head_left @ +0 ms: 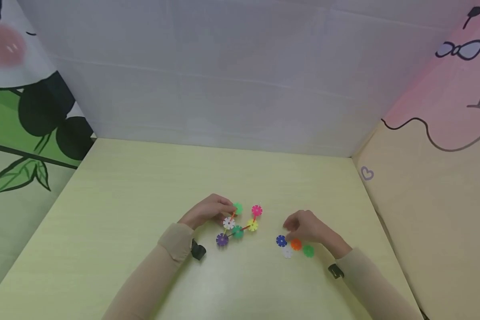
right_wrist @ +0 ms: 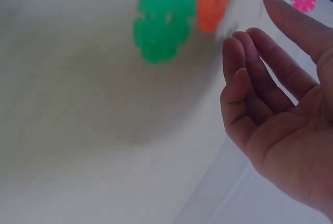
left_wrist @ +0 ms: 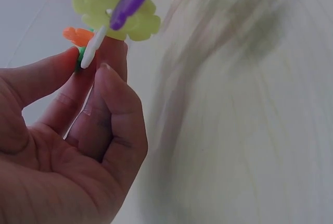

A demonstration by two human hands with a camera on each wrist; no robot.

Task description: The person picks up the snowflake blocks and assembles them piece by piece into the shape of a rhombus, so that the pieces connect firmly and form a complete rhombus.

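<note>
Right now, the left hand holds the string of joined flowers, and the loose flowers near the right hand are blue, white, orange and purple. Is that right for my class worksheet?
One colour is wrong: the head view shows the fourth loose flower near the right hand is green, not purple. The left hand does hold the string of joined flowers.

table (head_left: 152, 178): right under the chain (head_left: 238, 232)
left hand (head_left: 209, 210): at the chain's left, fingertips on its far-side left end
loose discs (head_left: 296, 244): four on the table, bunched right of the chain, a touch nearer the viewer
right hand (head_left: 307, 228): right of the chain too, by the loose discs
back wall (head_left: 224, 98): well behind the chain
left panel (head_left: 8, 120): way left of the chain
right panel (head_left: 436, 191): way right of the chain
</note>
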